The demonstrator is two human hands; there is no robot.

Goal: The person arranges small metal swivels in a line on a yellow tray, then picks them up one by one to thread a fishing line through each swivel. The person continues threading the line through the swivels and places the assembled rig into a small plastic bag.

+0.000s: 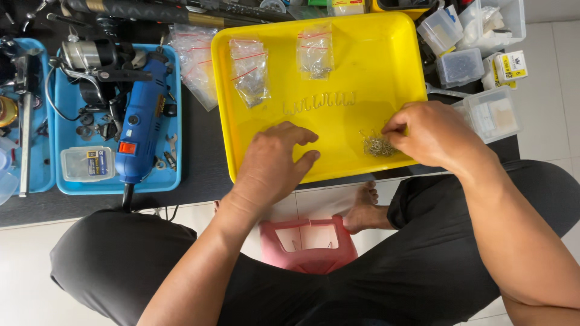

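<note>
Sitting over a glossy yellow plastic tray (386, 66) with rounded corners and a raised rim, the person works at a small tangled heap of thin metal hooks (377, 145) — wiry, dull silver, lying near the tray's front edge on the right side. The right hand (432, 133) comes in from the right, wrist bent, knuckles up, its fingertips pinched together at the heap's upper edge; whether a hook is actually caught between them I cannot tell. The left hand (275, 163) rests palm down on the tray floor, fingers loosely curled and slightly spread, holding nothing, well left of the heap.

Further up the tray a row of hooks (319, 102) is laid out side by side — the line runs left to right, each hook's shank pointing away from the person. Two crinkled clear bags (251, 69) with red seal strips lie near the far rim. Left of the tray, a blue tray (66, 184) holds a blue rotary tool (142, 130), its long body pointing away from the person.
</note>
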